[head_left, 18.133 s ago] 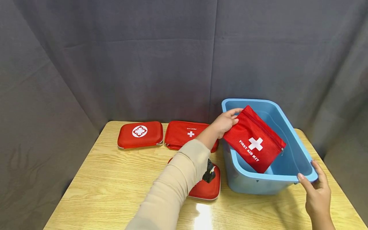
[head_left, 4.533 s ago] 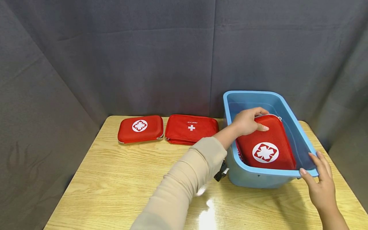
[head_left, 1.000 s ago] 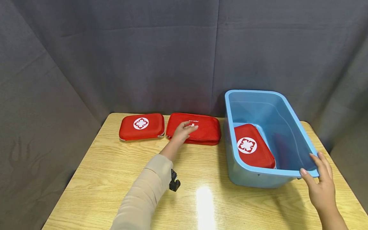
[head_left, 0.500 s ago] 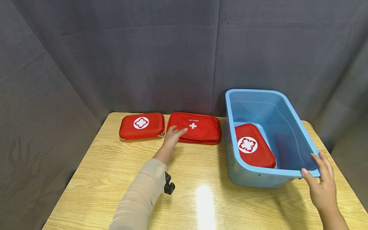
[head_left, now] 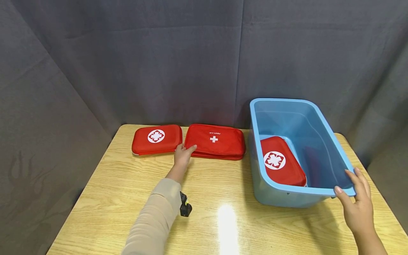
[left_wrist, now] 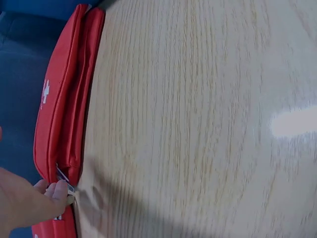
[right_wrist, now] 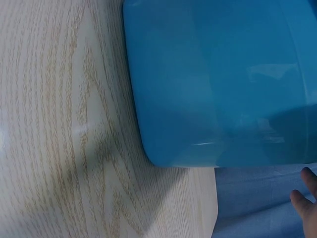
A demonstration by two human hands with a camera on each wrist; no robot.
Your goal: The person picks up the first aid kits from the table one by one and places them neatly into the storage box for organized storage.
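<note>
My left hand (head_left: 181, 156) reaches to the gap between two red first aid cases, thumb spread from the fingers. In the left wrist view its fingertips are at the zipper pulls (left_wrist: 69, 191). The hard case (head_left: 140, 142) with a white round emblem lies to the left, and the softer case (head_left: 227, 143) with a small white cross to the right. My right hand (head_left: 359, 210) grips the near right corner of a blue bin (head_left: 296, 190), thumb outside and fingers over the rim. Inside the bin, another emblem case (head_left: 285, 173) leans at the left.
The light wooden table (head_left: 108, 209) carries everything, with a bright glare spot near its front. A grey curtain (head_left: 178, 71) hangs right behind the cases and bin. A black wrist camera (head_left: 185, 205) sits at my left cuff.
A flat first aid pouch, then an emblem case, were lowered into the bin by my left hand. It has since moved left to between the two back cases. The right hand stays on the rim.
</note>
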